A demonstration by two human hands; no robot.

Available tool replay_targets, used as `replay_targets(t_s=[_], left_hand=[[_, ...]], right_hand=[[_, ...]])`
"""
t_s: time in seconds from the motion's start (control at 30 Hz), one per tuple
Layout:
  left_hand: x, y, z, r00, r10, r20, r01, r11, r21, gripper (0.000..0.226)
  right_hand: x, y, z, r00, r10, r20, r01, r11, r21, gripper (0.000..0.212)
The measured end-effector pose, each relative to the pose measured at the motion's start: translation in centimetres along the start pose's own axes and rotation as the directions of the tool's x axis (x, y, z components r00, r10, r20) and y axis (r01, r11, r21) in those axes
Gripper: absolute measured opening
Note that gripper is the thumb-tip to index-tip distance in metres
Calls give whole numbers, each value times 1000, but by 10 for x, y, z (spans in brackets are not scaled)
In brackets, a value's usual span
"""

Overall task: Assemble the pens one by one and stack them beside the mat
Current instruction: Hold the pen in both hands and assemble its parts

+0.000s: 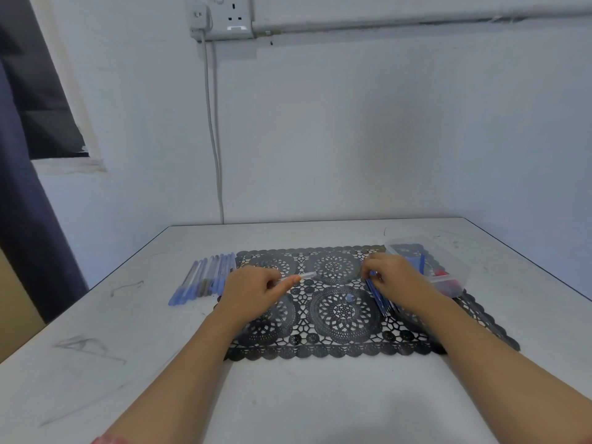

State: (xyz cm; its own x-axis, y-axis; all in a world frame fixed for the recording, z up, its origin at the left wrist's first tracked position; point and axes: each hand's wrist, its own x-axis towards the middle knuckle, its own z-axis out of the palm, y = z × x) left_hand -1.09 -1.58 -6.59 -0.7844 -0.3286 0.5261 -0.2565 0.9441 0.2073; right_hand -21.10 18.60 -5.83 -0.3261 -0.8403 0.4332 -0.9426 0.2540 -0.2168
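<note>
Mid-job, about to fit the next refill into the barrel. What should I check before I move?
1. Left hand grips the clear plastic pen barrel: ok.
2. Barrel points toward the right hand: ok.
3. Right hand at the thin blue refills on the black lace-pattern mat: ok.
4. Just one refill pinched: cannot tell.
5. Finished blue-capped pens lie in a row left of the mat: ok.
</note>
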Motion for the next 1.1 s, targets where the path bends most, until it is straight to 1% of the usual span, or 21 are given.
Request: replay_targets(t_s=[0.4, 0.53, 0.67, 0.8, 0.97, 1.1], left_hand=[[0, 1, 2, 999, 2, 43, -1, 999, -33, 64], [0, 1, 1, 999, -2, 51, 4, 999, -37, 64], [0, 1, 1, 999, -8, 53, 11, 999, -48, 64], [0, 2, 0, 998, -8, 59, 11, 998, -55, 59], [0, 0, 1, 998, -12, 59, 15, 999, -47, 64], [0, 2, 0, 998, -22, 56, 24, 999, -42, 59]], right_hand=[[1, 1, 7, 990, 51, 129, -45, 998, -50, 25], [-2, -5, 5, 995, 18, 102, -19, 1000, 8, 32], [-2, -12, 5, 990, -21, 142, 29, 998, -59, 32], [-1, -9, 5, 984, 50, 171, -36, 995, -88, 31], [2, -9, 4, 974, 181, 140, -170, 982, -87, 31], [3, -8, 5, 971, 201, 129, -192, 978, -78, 31]])
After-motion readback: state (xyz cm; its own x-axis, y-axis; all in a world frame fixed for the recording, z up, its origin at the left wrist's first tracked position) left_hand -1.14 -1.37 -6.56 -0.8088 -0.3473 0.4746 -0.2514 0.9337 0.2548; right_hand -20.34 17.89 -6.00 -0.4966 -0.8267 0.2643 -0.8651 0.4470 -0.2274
